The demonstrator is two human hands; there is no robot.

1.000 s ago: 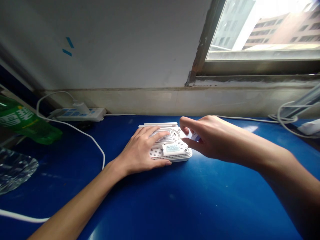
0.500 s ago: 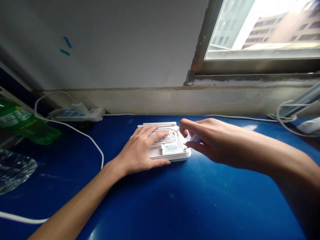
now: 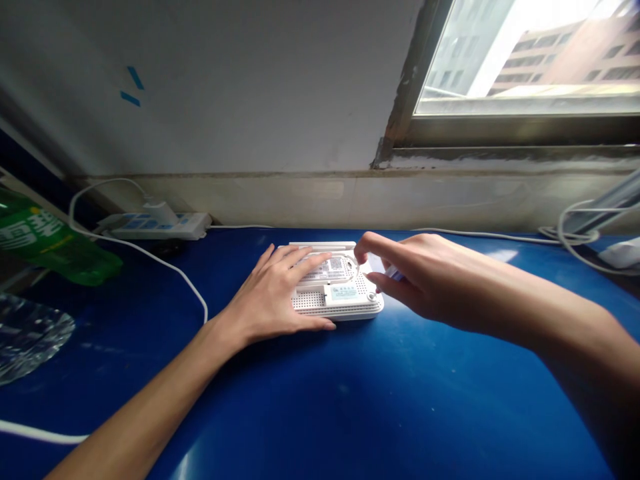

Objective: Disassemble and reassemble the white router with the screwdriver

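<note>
A white router (image 3: 345,308) lies upside down on the blue table, its vented underside and printed labels facing up. My left hand (image 3: 275,290) rests flat over its left part with the fingers spread and the thumb along the near edge. At the router's right side, my right hand (image 3: 405,270) is closed in a pinch around a slim tool with a pale bluish handle (image 3: 393,273), mostly hidden by the fingers. Just below the fingertips is the round recess (image 3: 371,297) in the router's near right corner. Whether the tool touches it, I cannot tell.
A white power strip (image 3: 193,227) with a plugged-in charger stands at the back left. Its white cable (image 3: 175,268) curves over the blue table (image 3: 320,413). A green bottle (image 3: 75,257) and a clear bottle (image 3: 35,340) lie at the left. Coiled cable (image 3: 575,235) sits at the back right.
The router has shifted and turned slightly under my left hand, which has moved a little left. My right hand's fingertips have moved slightly relative to the corner recess, still pinching the tool.
</note>
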